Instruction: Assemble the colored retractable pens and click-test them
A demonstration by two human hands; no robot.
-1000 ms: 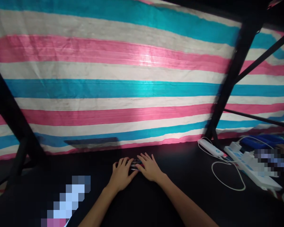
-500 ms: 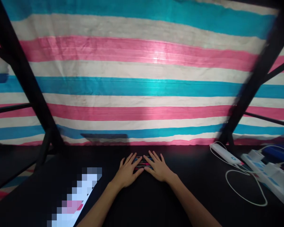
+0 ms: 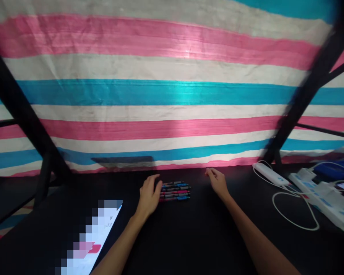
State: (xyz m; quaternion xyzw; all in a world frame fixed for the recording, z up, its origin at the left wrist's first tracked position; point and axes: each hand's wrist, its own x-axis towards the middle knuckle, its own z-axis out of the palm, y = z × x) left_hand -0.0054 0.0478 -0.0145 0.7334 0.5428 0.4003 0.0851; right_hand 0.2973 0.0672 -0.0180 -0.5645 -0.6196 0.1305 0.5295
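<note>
Several pens (image 3: 175,191) with red and blue markings lie side by side in a neat row on the black table (image 3: 189,236). My left hand (image 3: 149,194) rests at their left ends, fingers curled against the tips, touching them without holding any. My right hand (image 3: 217,181) hovers to the right of the pens, apart from them, fingers loosely apart and empty.
A striped pink, white and teal tarp (image 3: 166,88) hangs behind the table. Black frame bars (image 3: 304,99) slant at left and right. A white power bank (image 3: 268,173), cable (image 3: 292,219) and power strip (image 3: 321,198) lie right. A blurred card (image 3: 94,236) lies left.
Both hands lay over the pens before. Now my right hand has lifted off and moved right, my left hand has slid to the pens' left ends, and the row is uncovered.
</note>
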